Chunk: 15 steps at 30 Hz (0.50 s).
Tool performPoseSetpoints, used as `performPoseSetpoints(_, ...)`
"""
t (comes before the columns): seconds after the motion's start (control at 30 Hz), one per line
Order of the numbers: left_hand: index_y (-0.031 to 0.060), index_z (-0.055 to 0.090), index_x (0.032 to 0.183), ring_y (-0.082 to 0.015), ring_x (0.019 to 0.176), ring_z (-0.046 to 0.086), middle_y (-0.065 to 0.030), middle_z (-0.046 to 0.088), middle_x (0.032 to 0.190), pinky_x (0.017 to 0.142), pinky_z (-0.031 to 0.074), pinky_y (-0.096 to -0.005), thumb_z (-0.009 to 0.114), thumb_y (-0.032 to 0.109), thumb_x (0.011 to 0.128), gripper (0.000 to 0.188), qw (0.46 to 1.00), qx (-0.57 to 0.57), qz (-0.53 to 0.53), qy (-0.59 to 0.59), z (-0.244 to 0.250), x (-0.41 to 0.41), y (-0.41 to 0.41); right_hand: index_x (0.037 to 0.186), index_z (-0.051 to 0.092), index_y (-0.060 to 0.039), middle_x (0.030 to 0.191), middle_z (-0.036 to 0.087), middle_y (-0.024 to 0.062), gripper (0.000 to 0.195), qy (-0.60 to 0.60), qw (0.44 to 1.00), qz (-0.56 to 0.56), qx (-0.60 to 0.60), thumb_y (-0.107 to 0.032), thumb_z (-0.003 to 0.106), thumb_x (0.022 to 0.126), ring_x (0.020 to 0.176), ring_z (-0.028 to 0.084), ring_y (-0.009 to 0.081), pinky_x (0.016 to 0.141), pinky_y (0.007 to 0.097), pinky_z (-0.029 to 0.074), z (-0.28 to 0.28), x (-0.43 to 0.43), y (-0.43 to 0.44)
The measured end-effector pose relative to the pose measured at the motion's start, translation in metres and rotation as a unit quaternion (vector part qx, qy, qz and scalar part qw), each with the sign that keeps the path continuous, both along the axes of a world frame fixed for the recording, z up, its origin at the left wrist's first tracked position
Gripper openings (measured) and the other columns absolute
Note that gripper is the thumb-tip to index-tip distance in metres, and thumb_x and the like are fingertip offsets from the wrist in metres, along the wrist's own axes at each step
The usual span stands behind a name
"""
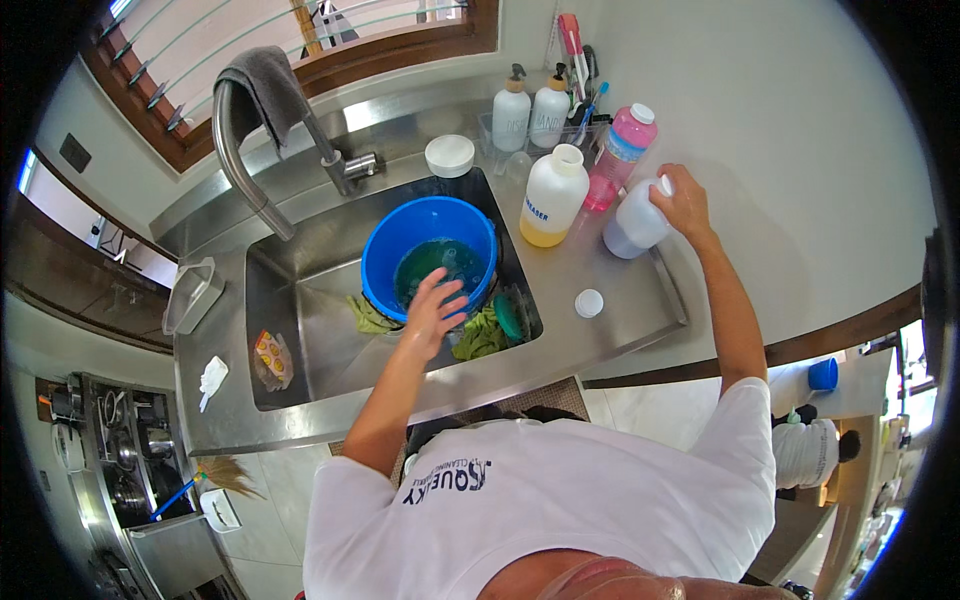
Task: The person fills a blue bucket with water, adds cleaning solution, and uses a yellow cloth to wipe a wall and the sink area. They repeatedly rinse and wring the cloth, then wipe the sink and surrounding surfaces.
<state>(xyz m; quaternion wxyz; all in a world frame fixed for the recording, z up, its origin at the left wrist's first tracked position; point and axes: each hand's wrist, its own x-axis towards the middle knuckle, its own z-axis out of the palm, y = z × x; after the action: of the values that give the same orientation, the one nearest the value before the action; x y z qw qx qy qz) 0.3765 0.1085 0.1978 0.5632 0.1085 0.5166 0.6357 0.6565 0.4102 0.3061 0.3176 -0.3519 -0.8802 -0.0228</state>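
My left hand hovers with fingers apart over the near rim of a blue plastic bucket, holding nothing. Greenish, bubbly liquid lies inside the bucket, which stands in a stainless steel sink. At the right, my right hand grips the top of a translucent white plastic bottle containing pale bluish liquid. That bottle is tilted slightly on the steel counter. Beside it stands an uncapped white bottle with yellow liquid and printed writing. A loose white screw cap lies nearer me.
A pink bottle and two pump bottles stand behind. Green cloths lie around the bucket. A grey towel drapes over the faucet. A white brush rests left. Another person is at far right.
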Motion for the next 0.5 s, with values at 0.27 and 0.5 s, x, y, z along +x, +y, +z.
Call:
performPoseSetpoints(0.27, 0.0151, 0.028, 0.127, -0.0174, 0.085, 0.051, -0.0064, 0.048, 0.107, 0.066, 0.045, -0.0294, 0.047, 0.020, 0.083, 0.048, 0.986, -0.047, 0.160, 0.009, -0.020, -0.073, -0.069, 0.111, 0.045, -0.0139, 0.094, 0.053, 0.0137, 0.048, -0.123, 0.984, -0.035, -0.124, -0.030, 0.060, 0.068, 0.090, 0.053, 0.0311, 0.076, 0.0399, 0.043, 0.007, 0.003, 0.027)
performPoseSetpoints(0.5, 0.0159, 0.030, 0.126, -0.0180, 0.087, 0.048, -0.0070, 0.046, 0.110, 0.069, 0.042, -0.0282, 0.048, 0.022, 0.083, 0.047, 0.973, -0.069, 0.211, 0.056, -0.027, -0.122, -0.103, 0.112, 0.049, -0.0111, 0.106, 0.050, 0.0184, 0.043, -0.262, 0.937, -0.109, -0.205, -0.027, 0.059, 0.074, 0.095, 0.052, 0.0290, 0.077, 0.0377, 0.043, 0.055, 0.007, 0.007)
